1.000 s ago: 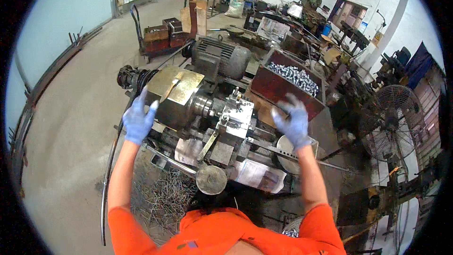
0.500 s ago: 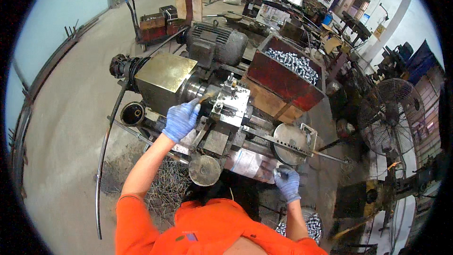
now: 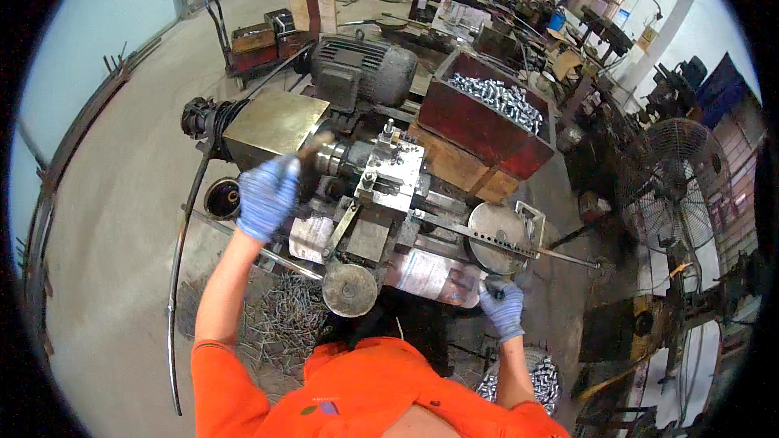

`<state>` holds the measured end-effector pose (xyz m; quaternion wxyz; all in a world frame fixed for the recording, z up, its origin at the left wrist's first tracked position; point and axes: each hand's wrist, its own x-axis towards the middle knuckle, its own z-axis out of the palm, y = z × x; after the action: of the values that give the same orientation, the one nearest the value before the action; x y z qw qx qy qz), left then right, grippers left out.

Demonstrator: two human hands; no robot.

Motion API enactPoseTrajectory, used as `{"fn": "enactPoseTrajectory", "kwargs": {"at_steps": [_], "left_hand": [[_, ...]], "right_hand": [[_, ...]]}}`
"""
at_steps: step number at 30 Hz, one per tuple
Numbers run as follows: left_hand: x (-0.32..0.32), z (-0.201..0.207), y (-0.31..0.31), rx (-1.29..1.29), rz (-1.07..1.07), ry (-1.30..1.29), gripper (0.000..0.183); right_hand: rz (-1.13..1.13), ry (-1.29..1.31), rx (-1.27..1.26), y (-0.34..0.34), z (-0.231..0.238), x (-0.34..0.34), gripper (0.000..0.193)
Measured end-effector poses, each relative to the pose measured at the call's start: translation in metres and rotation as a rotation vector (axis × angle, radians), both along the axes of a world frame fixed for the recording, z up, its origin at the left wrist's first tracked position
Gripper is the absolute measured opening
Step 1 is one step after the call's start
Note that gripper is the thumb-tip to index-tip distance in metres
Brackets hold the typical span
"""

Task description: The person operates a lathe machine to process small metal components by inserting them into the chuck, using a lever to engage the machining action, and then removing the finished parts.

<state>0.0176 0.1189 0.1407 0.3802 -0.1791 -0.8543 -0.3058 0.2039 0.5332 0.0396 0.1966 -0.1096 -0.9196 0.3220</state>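
Note:
My left hand [image 3: 269,196], in a blue-grey knit glove, is closed on what looks like a small brush [image 3: 316,144], its brown end blurred. It is held in front of the lathe's chuck [image 3: 331,159], beside the brass-coloured headstock cover [image 3: 277,120]. To the right of the chuck sits the steel tool block [image 3: 393,172]. My right hand [image 3: 502,308], gloved alike, is at the right end of the paper-covered ledge [image 3: 434,277]. Its fingers are curled round something small and dark that I cannot make out.
Behind the lathe, a dark red bin [image 3: 485,122] holds many shiny metal pieces. More pieces fill a basket [image 3: 542,381] under my right forearm. Thin metal scraps [image 3: 280,320] lie on the floor at left. A round plate [image 3: 497,237] and a fan [image 3: 673,182] stand right.
My left hand has moved left and toward me with the brush, away from the tool block to the chuck's front. My right hand has shifted slightly right, its fingers more curled.

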Motion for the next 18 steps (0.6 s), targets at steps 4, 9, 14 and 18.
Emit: {"fn": "enactPoseTrajectory", "kwargs": {"at_steps": [4, 9, 14, 18], "left_hand": [[-0.042, -0.002, -0.037, -0.146, 0.184, 0.078, 0.025], [-0.064, -0.019, -0.063, -0.081, 0.005, -0.360, 0.040], [-0.042, -0.016, -0.076, -0.045, 0.123, -0.301, 0.058], [-0.010, -0.099, -0.099, 0.524, 0.238, -0.325, 0.048]], "right_hand": [[-0.130, 0.089, -0.021, 0.014, 0.015, 0.019, 0.019], [-0.452, 0.008, 0.189, 0.064, 0.010, 0.077, 0.037], [-0.929, -0.188, -0.025, 0.144, -0.027, 0.180, 0.035], [-1.129, -0.360, -0.079, 0.166, -0.064, 0.282, 0.048]]}}
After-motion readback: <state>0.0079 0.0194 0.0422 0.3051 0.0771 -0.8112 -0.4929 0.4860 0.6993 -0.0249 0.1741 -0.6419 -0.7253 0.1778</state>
